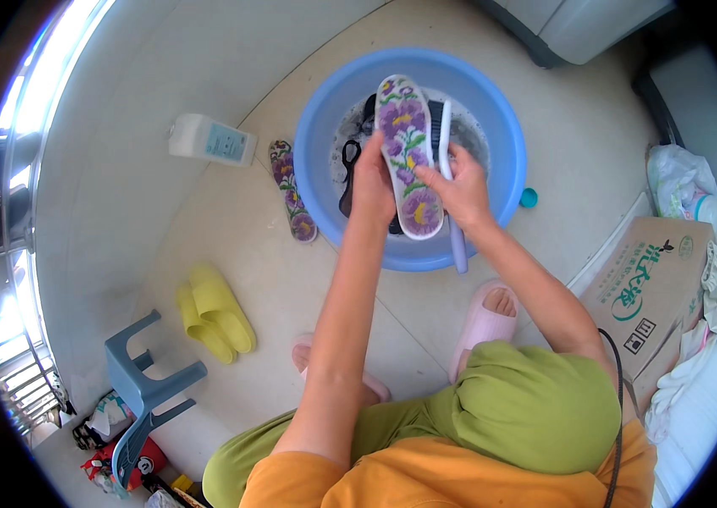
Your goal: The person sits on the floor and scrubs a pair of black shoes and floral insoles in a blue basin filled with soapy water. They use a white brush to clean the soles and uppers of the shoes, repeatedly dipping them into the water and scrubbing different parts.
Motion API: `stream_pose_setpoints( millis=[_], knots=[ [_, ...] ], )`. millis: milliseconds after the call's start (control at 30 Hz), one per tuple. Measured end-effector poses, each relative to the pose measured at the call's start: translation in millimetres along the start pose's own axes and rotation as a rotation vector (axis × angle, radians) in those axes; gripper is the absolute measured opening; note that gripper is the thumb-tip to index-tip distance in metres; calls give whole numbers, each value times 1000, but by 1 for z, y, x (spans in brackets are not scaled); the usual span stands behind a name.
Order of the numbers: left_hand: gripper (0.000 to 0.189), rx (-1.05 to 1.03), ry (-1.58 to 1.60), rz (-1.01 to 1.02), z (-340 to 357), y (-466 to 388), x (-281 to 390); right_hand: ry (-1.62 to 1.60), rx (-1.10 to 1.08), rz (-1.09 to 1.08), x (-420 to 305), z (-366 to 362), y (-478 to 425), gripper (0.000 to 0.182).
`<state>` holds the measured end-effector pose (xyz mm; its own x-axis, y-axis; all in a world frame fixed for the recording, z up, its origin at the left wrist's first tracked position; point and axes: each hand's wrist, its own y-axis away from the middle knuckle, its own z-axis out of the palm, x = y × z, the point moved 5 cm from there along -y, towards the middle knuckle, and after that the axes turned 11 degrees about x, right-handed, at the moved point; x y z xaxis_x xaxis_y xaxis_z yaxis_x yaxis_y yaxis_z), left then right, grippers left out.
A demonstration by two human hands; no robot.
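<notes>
Over a blue plastic basin (412, 261), both my hands grip an embroidered insole (406, 133) with purple flowers and green leaves on white. My left hand (372, 184) has it by the left edge. On the other edge, the thumb of my right hand (463, 190) lies on the flowered face, and the same hand holds a scrubbing brush (445, 136) with a white and lilac handle and dark bristles. Sudsy water (469, 136) fills the basin's bottom, with dark items (349, 174) in it, partly hidden. A matching insole (293, 193) lies on the floor left of the basin.
A white bottle (212, 140) is by the wall. Yellow-green slippers (222, 311) and a blue-grey plastic stool (142, 381) stand left. A turquoise cap (528, 197) sits right of the basin, a cardboard box (644, 286) farther right. A black cable (619, 394) hangs by my right arm.
</notes>
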<state>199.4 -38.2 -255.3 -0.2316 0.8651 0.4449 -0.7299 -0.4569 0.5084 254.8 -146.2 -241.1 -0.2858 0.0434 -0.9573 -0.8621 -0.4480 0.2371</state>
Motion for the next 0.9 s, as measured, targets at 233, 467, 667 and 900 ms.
stream_pose_setpoints(
  millis=[233,467,667,900],
  knots=[
    [39,-63,-38,-102,-13,13,-37,225,69,-69,-10,-7,-25,49],
    [42,-66,-186,60,-19,-7,-5,1047,209,-69,54,-71,-45,52],
    [36,50,-190,154,-44,-26,-3,910,-149,-199,16,-2,46,59],
    [38,81,-55,139,-33,-26,-30,1129,-195,-311,6,7,21,66]
  ],
)
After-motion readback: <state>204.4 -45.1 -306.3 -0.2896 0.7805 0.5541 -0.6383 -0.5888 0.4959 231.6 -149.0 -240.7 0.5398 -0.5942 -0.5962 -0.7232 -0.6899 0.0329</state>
